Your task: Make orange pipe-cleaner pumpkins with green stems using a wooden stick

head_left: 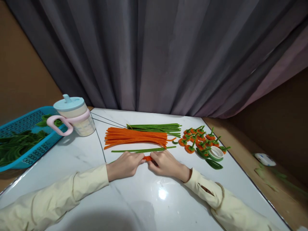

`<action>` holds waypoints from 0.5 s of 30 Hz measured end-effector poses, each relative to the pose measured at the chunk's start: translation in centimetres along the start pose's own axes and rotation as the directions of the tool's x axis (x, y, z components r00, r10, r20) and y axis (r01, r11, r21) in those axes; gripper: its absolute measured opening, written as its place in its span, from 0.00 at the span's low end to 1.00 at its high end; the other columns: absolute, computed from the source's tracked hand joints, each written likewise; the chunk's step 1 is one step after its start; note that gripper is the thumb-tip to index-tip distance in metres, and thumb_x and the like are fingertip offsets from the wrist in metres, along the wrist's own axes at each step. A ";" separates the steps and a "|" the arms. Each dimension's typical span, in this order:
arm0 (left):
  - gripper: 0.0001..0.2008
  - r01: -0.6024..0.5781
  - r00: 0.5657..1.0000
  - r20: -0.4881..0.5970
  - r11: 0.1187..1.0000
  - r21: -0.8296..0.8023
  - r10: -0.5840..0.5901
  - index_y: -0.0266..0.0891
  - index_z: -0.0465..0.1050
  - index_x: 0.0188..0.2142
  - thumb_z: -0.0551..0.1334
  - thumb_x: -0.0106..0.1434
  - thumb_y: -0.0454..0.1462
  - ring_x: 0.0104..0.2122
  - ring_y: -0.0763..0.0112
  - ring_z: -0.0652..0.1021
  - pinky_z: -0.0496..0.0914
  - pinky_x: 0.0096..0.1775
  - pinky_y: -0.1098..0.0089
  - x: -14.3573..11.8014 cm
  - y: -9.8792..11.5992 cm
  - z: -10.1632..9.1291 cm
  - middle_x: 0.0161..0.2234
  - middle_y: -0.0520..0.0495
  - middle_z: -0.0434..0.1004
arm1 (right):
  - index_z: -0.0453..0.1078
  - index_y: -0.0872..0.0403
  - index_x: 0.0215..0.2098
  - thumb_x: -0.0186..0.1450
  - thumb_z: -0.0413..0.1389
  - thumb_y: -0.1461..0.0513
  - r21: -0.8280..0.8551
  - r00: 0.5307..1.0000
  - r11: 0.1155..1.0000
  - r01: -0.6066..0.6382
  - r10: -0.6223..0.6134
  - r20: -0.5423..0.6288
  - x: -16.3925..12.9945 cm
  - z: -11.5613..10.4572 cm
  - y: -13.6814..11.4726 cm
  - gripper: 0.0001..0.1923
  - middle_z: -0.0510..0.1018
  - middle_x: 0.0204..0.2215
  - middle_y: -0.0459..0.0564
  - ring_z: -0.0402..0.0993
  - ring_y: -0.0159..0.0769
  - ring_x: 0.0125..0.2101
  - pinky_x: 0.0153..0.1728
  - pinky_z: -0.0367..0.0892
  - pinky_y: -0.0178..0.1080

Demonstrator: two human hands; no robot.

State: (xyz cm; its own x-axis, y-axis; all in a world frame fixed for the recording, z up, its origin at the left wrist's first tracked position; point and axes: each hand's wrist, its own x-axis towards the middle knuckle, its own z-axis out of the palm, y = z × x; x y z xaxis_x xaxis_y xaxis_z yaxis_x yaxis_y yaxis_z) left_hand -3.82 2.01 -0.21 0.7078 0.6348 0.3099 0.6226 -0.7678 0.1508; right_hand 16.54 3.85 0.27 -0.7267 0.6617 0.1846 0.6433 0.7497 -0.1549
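Note:
Between my two hands is a small bunched piece of orange pipe cleaner (147, 158). My left hand (126, 164) pinches its left end and my right hand (166, 163) grips the right end, fingers curled; the fingers hide most of it. Just beyond my knuckles lie a few loose green pipe cleaners (137, 150). Behind those is a thick bundle of orange pipe cleaners (137, 137), with a bundle of green pipe cleaners (156, 127) farther back. To the right sit several small orange pumpkin shapes with green stems (190, 148).
A cup with a blue lid and pink handle (83, 123) stands at the left. Beside it, a blue basket (33, 157) holds green fuzzy pieces. A white ring-shaped roll (216, 153) and green leaf shapes (214, 163) lie right. A grey curtain (154, 57) hangs behind the table.

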 end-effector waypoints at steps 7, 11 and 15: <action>0.15 0.000 1.000 -0.003 1.000 -0.002 0.000 0.40 0.56 0.27 0.44 0.71 0.38 0.17 0.71 0.67 0.49 0.21 0.69 0.0 0.0 0.0 0.20 0.52 0.65 | 0.64 0.56 0.26 0.61 0.48 0.62 -0.003 1.000 1.000 -0.002 0.002 0.001 -0.1 0.0 -0.1 0.08 0.68 0.19 0.45 0.55 0.28 0.18 0.23 0.44 0.36; 0.15 -0.003 1.000 -0.002 1.000 0.005 0.003 0.40 0.57 0.27 0.45 0.71 0.37 0.17 0.71 0.66 0.50 0.21 0.68 0.0 0.0 -0.1 0.19 0.52 0.65 | 0.63 0.56 0.26 0.61 0.48 0.62 -0.003 1.000 1.000 -0.005 0.005 0.001 -0.1 0.0 0.0 0.08 0.68 0.19 0.44 0.55 0.28 0.18 0.23 0.44 0.36; 0.15 -0.001 1.000 0.000 1.000 0.009 0.001 0.40 0.57 0.27 0.45 0.71 0.37 0.18 0.71 0.67 0.51 0.21 0.68 0.0 0.0 0.0 0.20 0.52 0.65 | 0.63 0.56 0.26 0.61 0.48 0.62 -0.001 1.000 1.000 -0.003 0.003 0.005 0.0 0.1 0.0 0.08 0.68 0.19 0.45 0.56 0.28 0.18 0.23 0.45 0.35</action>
State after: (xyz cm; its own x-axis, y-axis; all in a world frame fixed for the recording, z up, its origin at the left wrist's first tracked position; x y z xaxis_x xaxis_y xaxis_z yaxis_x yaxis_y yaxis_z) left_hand -3.83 1.99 -0.19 0.7085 0.6339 0.3103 0.6248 -0.7678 0.1420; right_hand 16.53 3.83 0.22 -0.7259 0.6640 0.1795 0.6458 0.7477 -0.1544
